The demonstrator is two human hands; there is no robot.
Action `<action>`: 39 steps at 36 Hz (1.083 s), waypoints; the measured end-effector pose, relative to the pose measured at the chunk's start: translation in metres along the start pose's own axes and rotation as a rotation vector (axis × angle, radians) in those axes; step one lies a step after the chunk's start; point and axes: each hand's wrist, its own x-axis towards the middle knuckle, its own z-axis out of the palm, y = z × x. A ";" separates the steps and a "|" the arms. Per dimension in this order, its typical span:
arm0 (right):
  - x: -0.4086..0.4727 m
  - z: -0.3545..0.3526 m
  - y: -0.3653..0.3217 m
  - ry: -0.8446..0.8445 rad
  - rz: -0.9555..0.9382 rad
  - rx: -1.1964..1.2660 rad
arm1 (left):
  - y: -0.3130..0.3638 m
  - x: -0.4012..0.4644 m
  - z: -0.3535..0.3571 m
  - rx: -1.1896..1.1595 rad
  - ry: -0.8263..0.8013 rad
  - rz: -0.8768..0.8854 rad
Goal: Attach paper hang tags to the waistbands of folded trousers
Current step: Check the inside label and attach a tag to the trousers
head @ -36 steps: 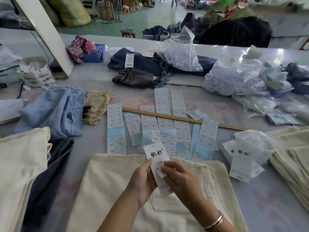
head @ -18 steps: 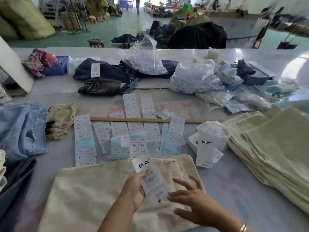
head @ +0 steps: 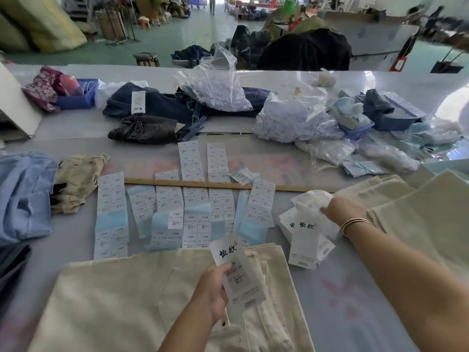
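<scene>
On the big grey table (head: 355, 295) lies a pair of cream trousers (head: 132, 301), folded flat right in front of the person. They sit close so the top edge is easy to reach. I think a tag goes on them soon, but no tag is on them yet.

To the right is a stack of cream trousers (head: 418, 212), piled up. I cannot tell if those are done or waiting.

Past the folded pair are rows of sticker sheets (head: 203, 207), white and pale blue. They are spread out side by side, likely so each size is easy to find. A long wooden ruler (head: 203, 184) lies across them.

Between the sticker sheets and the stack is a pile of hang tags (head: 304, 237) with black writing. A thin plastic bag (head: 313, 199) sits on top of it.

The right hand (head: 341, 208) reaches over to that bag. Its fingers are inside the crinkly plastic, so I cannot tell if they hold something or not. It may be going for a string or pin, but that is a guess.

The left hand (head: 213, 288) holds one hang tag (head: 236, 270) just above the folded trousers. The thumb and fingers pinch its left edge, so the tag stands up and is ready.
</scene>
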 end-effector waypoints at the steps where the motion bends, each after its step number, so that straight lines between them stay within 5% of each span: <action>1: 0.002 0.005 -0.002 -0.024 0.000 -0.013 | 0.002 0.002 0.001 0.005 0.003 0.004; 6: 0.015 0.014 0.002 0.008 -0.016 0.116 | 0.009 0.010 0.001 0.002 0.022 0.039; 11: 0.014 0.003 0.015 0.320 -0.079 0.132 | 0.011 0.013 0.004 -0.003 0.028 0.036; 14: 0.004 -0.010 0.013 0.382 -0.139 0.555 | 0.010 0.010 0.009 0.022 -0.046 0.051; 16: -0.013 -0.021 0.003 0.251 -0.177 1.078 | 0.009 0.006 0.012 0.013 -0.114 0.058; 19: -0.053 -0.028 -0.020 -0.183 -0.257 1.589 | 0.009 -0.001 0.015 -0.058 -0.211 0.023; 26: -0.150 -0.001 -0.075 -0.755 -0.332 1.652 | 0.014 -0.020 -0.002 0.065 -0.434 0.111; 39: -0.214 0.038 -0.128 -0.884 -0.330 1.600 | 0.023 -0.045 -0.060 0.043 -0.515 0.206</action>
